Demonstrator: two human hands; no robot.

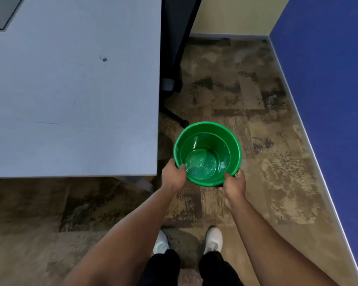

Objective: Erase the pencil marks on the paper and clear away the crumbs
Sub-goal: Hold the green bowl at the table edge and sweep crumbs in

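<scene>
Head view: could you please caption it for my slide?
Both hands grip a green bucket over patterned floor, beside a grey table.

1. Grey table [70, 100]: carries 1 small grey-white object [103, 58], kind indeterminate.
2. Mottled brown floor [256, 162]: carries 2 white shoes [213, 239] and a black chair base [175, 116] beside the table.

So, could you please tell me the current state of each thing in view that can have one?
green bin: upright, held off to the right of the desk, small scraps at its bottom
left hand: grips the bin's near-left rim
right hand: grips the bin's near-right rim
eraser: lies alone on the grey desk
office chair: pushed in beside the desk
</scene>
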